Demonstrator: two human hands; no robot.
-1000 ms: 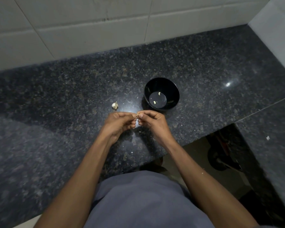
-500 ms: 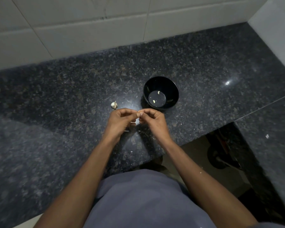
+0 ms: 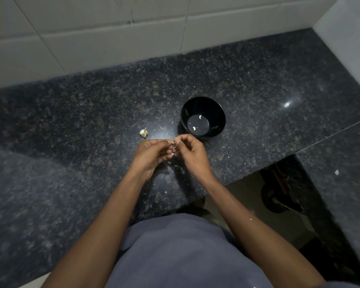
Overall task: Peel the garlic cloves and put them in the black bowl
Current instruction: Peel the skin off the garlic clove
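Note:
A small garlic clove [image 3: 173, 142] is pinched between the fingertips of my left hand [image 3: 152, 156] and my right hand [image 3: 190, 155], just in front of the black bowl [image 3: 220, 113]. Most of the clove is hidden by my fingers. Two pale peeled cloves [image 3: 194, 128] lie on the bowl's flat bottom. A piece of garlic bulb [image 3: 143, 133] rests on the counter to the left of the bowl, just beyond my left hand.
The dark speckled granite counter [image 3: 71, 142] meets a white tiled wall [image 3: 112, 28] at the back. Bits of garlic skin [image 3: 165, 192] lie scattered near my hands. At the right the counter is cut out, showing a dark gap [image 3: 279, 194] with floor below.
Both hands stay together on the clove in front of the bowl; the fingers have shifted slightly, with the right thumb and forefinger now raised over the clove.

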